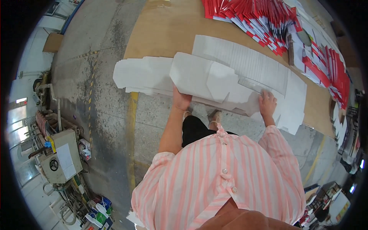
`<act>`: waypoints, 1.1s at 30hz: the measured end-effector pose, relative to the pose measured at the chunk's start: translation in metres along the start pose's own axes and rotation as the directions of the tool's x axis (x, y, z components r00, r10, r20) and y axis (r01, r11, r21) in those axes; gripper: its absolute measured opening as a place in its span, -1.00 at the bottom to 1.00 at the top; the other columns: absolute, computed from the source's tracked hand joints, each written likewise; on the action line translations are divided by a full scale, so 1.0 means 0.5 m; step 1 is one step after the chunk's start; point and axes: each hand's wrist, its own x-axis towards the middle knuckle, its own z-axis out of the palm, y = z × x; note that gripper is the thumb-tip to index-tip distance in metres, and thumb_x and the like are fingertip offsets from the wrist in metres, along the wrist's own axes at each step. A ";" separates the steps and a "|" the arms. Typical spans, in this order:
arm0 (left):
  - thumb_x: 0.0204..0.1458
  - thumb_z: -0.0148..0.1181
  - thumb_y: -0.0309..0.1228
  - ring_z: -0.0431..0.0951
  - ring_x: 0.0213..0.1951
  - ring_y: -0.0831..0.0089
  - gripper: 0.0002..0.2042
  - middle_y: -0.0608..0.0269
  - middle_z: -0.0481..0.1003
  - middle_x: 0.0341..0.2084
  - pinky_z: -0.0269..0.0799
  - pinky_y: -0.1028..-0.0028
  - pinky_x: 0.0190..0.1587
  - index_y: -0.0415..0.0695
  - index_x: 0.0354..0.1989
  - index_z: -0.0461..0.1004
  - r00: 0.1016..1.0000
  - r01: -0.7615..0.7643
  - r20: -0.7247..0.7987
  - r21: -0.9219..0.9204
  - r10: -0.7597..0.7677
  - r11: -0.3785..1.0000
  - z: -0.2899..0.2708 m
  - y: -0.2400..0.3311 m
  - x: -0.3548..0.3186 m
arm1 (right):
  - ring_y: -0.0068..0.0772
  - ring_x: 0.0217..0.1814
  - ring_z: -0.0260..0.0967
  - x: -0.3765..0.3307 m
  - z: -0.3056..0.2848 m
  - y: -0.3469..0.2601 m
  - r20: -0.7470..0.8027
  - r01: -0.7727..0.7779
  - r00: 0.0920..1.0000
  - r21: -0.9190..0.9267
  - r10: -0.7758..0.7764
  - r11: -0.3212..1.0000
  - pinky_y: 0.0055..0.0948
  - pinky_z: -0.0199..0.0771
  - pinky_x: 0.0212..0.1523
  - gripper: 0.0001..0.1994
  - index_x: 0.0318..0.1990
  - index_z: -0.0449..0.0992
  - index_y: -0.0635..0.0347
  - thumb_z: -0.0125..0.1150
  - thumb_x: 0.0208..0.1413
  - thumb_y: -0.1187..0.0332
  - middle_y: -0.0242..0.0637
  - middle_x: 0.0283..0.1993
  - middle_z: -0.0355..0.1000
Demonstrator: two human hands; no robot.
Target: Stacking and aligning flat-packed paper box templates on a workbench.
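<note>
A white cardboard carton blank [191, 73], creased and partly folded, lies in front of me across the near edge of the table. My left hand [181, 100] is closed on its near edge at the left, the fingers hidden under the board. Over at the right end, my right hand [267, 102] rests on the white board with its fingers apart and slightly bent. Beneath and beyond the blank are more flat white blanks [239, 53], stacked and fanned out. Another white blank [142, 73] sticks out past the left side.
Brown cardboard [153, 38] covers the table. Fanned red-and-white printed cartons [260, 23] lie at the far right, with more red cartons [333, 73] along the right side. A machine with a handwheel [57, 161] stands on the floor to the left, beyond a yellow floor line [132, 115].
</note>
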 end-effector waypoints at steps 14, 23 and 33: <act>-0.09 0.17 -0.41 0.37 -0.09 0.36 -0.60 0.32 0.38 -0.14 0.29 0.34 -0.01 -0.12 -0.03 0.28 0.978 0.105 -0.090 -0.571 -0.190 0.814 0.089 -0.227 -0.048 | -0.02 -0.05 0.16 0.011 -0.011 0.009 -0.083 0.091 0.993 0.066 -0.086 0.994 -0.10 0.26 -0.13 -0.57 0.01 0.30 -0.11 0.10 -0.08 0.15 -0.19 0.02 0.20; -0.16 0.23 -0.52 0.39 -0.24 0.43 -0.70 0.22 0.42 -0.26 0.30 0.46 -0.14 -0.32 -0.21 0.40 0.884 -0.037 -0.455 0.156 0.105 0.987 0.204 -0.164 -0.070 | -0.04 0.12 0.05 0.044 -0.011 0.202 -0.092 0.152 0.987 0.298 -0.130 0.942 -0.04 0.11 0.04 -0.47 0.13 0.17 0.04 0.06 -0.03 0.16 -0.15 0.12 0.12; -0.12 -0.03 -0.47 0.40 -0.14 0.15 -0.58 -0.08 0.37 -0.12 0.33 0.29 -0.17 -0.38 -0.04 0.24 0.747 -0.396 0.513 0.854 0.423 -0.337 0.757 -0.093 -0.195 | -0.03 0.34 -0.28 0.074 0.045 0.365 0.004 0.099 0.995 0.021 -0.099 0.995 0.12 -0.39 0.24 -0.42 0.22 0.04 0.01 -0.14 0.06 0.01 -0.11 0.30 -0.14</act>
